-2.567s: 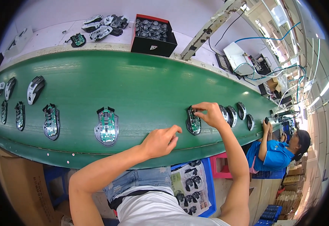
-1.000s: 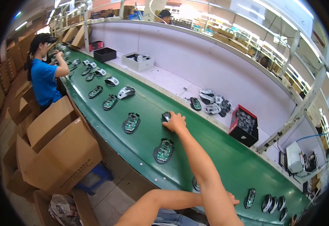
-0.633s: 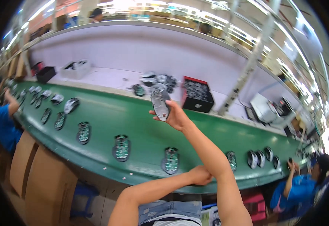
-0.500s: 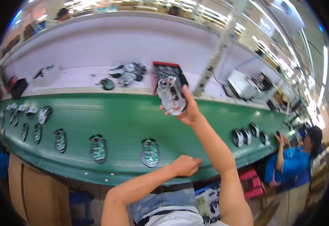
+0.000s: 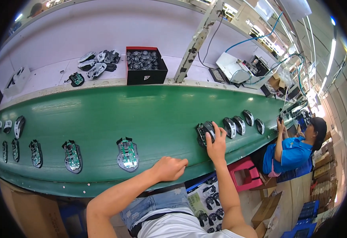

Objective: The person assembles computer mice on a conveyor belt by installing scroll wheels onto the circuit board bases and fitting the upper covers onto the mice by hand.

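Note:
On the green conveyor belt (image 5: 161,119), my right hand (image 5: 217,143) closes over a computer mouse cover (image 5: 209,130), dark with a rounded back. Directly at its left, partly under the cover, sits a mouse base with green circuit board (image 5: 200,137); I cannot tell whether the two are joined. My left hand (image 5: 170,168) is curled into a loose fist above the belt's near edge, its palm hidden. Left of it lies an open mouse base (image 5: 127,154) with its circuit board face up. Another such base (image 5: 73,156) lies farther left.
Several closed mice (image 5: 239,125) stand on the belt to the right. More bases and covers line its left end. On the shelf behind are a black box of small dark parts (image 5: 146,65), loose mouse covers (image 5: 98,63) and a slanted post (image 5: 197,43). A co-worker in blue (image 5: 292,154) sits at right.
My right hand has come down and right from above the belt, bringing the mouse cover onto a base. My left hand stays curled. The view has swung right.

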The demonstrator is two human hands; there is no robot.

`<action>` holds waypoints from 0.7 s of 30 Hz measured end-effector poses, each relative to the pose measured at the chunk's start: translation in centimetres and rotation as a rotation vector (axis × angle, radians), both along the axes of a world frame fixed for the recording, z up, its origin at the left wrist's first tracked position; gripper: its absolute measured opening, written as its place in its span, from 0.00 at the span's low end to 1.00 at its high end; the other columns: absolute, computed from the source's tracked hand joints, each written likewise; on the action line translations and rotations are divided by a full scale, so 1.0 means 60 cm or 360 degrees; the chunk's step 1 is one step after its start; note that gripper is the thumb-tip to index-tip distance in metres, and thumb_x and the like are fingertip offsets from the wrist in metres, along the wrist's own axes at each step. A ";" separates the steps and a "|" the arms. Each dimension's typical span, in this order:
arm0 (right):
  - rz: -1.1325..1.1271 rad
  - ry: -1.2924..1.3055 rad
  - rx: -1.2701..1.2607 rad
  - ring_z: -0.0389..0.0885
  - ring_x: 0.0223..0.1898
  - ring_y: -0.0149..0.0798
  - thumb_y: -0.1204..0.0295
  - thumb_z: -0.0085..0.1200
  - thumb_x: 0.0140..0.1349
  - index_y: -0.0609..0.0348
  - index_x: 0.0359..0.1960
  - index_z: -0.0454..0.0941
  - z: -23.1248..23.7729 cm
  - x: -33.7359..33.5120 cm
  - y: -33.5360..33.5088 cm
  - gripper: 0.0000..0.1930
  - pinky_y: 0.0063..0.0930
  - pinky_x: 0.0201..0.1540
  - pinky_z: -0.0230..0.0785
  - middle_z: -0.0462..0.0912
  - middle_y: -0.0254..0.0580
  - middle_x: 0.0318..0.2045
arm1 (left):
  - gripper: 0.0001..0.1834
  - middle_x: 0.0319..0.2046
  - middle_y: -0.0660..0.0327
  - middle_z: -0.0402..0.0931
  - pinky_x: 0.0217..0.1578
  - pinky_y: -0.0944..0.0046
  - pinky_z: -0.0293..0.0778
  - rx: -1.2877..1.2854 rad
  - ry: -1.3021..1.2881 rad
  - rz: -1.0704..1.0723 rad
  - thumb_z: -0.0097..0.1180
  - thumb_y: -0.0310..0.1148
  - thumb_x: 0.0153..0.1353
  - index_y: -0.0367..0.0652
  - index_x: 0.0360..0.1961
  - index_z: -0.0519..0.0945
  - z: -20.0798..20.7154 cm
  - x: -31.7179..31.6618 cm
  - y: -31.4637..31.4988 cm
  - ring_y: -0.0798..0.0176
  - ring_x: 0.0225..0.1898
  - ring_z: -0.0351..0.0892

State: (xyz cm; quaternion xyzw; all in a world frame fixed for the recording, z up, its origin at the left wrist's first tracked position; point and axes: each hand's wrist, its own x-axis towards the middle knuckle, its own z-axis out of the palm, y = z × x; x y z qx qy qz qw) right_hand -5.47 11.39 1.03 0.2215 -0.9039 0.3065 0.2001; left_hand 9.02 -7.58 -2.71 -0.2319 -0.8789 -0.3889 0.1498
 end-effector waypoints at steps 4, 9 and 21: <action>-0.0026 0.0000 0.0130 0.73 0.53 0.63 0.63 0.56 0.64 0.50 0.65 0.68 -0.029 -0.002 -0.007 0.27 0.48 0.55 0.68 0.69 0.61 0.55 | 0.06 0.24 0.53 0.81 0.25 0.46 0.76 0.0019 -0.0013 0.0025 0.51 0.31 0.60 0.42 0.36 0.75 0.000 -0.003 0.003 0.43 0.24 0.81; -0.0072 0.0138 0.0505 0.70 0.53 0.64 0.64 0.60 0.59 0.60 0.60 0.68 -0.041 -0.013 -0.016 0.28 0.53 0.53 0.67 0.68 0.63 0.56 | 0.04 0.24 0.56 0.80 0.23 0.49 0.76 -0.0009 -0.0037 0.0054 0.53 0.31 0.60 0.44 0.35 0.76 -0.002 0.004 -0.001 0.47 0.23 0.80; 0.0085 -0.0224 0.0133 0.68 0.63 0.59 0.61 0.40 0.74 0.67 0.63 0.67 -0.043 -0.105 -0.015 0.24 0.45 0.65 0.59 0.71 0.62 0.61 | 0.05 0.20 0.54 0.78 0.21 0.48 0.75 0.0067 -0.0044 0.0037 0.54 0.30 0.56 0.41 0.32 0.73 0.000 0.010 -0.002 0.45 0.21 0.80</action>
